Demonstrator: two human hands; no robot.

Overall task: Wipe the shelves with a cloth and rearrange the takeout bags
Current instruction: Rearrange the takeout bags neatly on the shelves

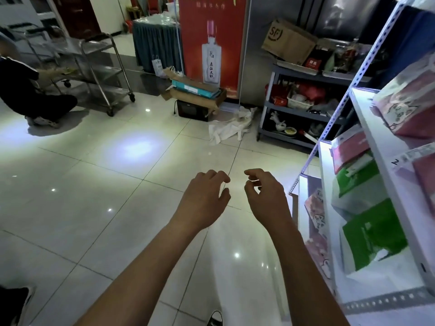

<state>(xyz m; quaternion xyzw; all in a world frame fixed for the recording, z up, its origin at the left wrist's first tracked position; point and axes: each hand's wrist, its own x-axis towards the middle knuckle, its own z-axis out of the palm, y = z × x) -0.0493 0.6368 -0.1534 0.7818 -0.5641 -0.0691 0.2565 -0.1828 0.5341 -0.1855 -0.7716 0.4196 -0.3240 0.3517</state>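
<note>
My left hand (204,198) and my right hand (264,196) hang side by side over the tiled floor, fingers loosely curled, holding nothing. At the right stands a white lit shelf unit (329,208). Its tiers carry takeout bags: pink ones (409,109) on the upper tier, green-and-white ones (367,236) on the middle tier, pink patterned ones (316,215) on the lowest tier. My right hand is a short way left of the shelf's lower corner and apart from it. A white cloth (229,128) lies crumpled on the floor further ahead.
A grey cart (303,114) with clutter and a cardboard box (288,42) stands beyond the shelf. A red bottle poster (211,43), stacked boxes (195,95) and a steel trolley (101,67) are ahead. A person crouches at far left (30,90).
</note>
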